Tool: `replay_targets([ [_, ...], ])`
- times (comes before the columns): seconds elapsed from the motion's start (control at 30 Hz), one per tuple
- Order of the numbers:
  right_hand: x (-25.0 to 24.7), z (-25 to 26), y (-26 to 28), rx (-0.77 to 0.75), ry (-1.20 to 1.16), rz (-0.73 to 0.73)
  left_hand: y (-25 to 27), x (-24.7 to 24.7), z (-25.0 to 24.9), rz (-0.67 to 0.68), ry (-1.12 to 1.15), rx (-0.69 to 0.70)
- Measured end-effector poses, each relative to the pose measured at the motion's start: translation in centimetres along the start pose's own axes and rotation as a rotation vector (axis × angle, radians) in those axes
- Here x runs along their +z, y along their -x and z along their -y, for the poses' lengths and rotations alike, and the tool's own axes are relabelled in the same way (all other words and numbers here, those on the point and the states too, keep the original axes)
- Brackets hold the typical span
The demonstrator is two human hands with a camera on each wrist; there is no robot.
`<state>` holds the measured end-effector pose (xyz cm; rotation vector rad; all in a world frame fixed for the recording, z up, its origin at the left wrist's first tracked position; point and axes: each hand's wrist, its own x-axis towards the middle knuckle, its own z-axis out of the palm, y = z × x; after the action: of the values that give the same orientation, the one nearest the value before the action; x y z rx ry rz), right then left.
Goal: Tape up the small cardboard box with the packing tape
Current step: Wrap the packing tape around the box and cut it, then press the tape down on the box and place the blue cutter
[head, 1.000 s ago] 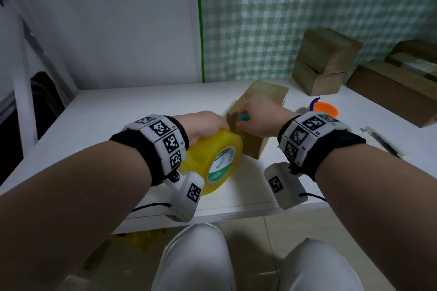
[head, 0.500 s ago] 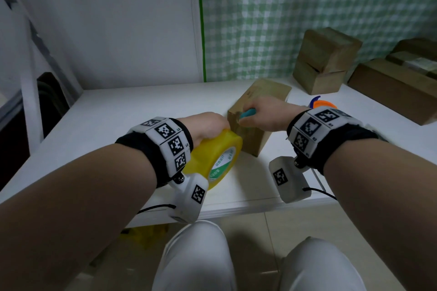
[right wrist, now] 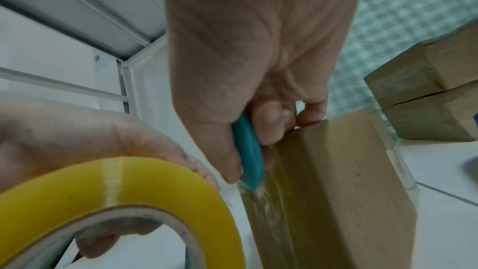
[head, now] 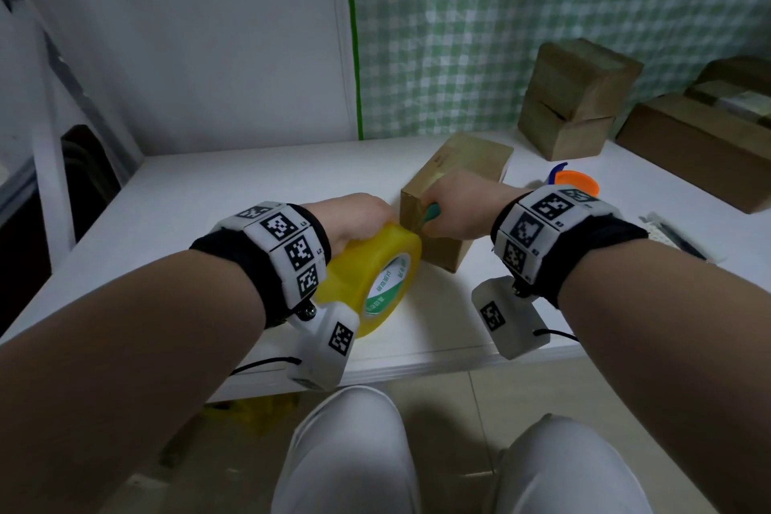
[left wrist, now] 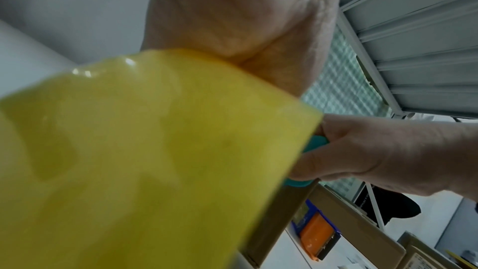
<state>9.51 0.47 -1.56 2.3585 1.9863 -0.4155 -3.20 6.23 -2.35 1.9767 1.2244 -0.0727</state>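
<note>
A roll of yellow packing tape (left wrist: 145, 161) fills the lower left of the frame, its glossy face blurred by closeness; the left hand (left wrist: 232, 13) grips it from above, palm and wrist creases filling the top centre; at right centre the right hand (left wrist: 375, 154) closes round a teal-handled cutter (left wrist: 314, 144), held against the roll's edge; just below, a brown edge of the small cardboard box (left wrist: 282, 218) slants toward the bottom centre; an orange and blue object (left wrist: 316, 236) lies at lower right on the white table (left wrist: 282, 257), beside another cardboard box (left wrist: 362, 230); green checked cloth (left wrist: 344, 89) hangs behind.
</note>
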Motion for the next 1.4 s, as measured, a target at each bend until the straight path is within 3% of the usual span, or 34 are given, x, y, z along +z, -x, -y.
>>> replay_targets([
  [0.13,-0.4,-0.6,-0.2,0.03,-0.118,-0.026,-0.4,-0.9,0.4,-0.069,-0.101,-0.003],
  [0.33,-0.5,-1.3,-0.2,0.04,-0.409,-0.119,-1.9,-2.0,1.5,-0.257,-0.455,0.004],
  [0.53,0.2,-2.3,-0.1,0.088,-0.686,-0.331,-2.6,-0.1,2.4,-0.226,-0.548,0.018],
  [0.7,0.5,-3.3,-0.4,0.129,-0.596,-0.497,-3.2,1.8,2.2,-0.176,-0.579,0.018],
  [0.87,1.1,-4.1,-0.9,0.168,-0.408,-0.509,-3.4,2.1,1.9,-0.102,-0.631,0.019],
  [0.97,1.2,-4.1,-1.0,0.177,-0.3,-0.412,-3.7,1.0,1.3,-0.189,-0.55,0.049],
  [1.07,1.5,-4.1,-0.8,0.145,-0.254,-0.352,-3.8,0.1,0.2,-0.348,-0.227,0.15],
  [1.2,1.6,-4.6,-0.6,0.116,-0.331,-0.391,-3.7,0.4,-1.2,-0.238,0.135,0.253],
  [1.33,1.8,-5.4,0.0,0.121,-0.408,-0.451,-3.3,1.5,-1.6,-0.206,0.197,0.294],
  [1.4,2.0,-5.8,0.0,0.141,-0.439,-0.474,-3.3,2.0,-1.6,-0.236,0.101,0.335],
])
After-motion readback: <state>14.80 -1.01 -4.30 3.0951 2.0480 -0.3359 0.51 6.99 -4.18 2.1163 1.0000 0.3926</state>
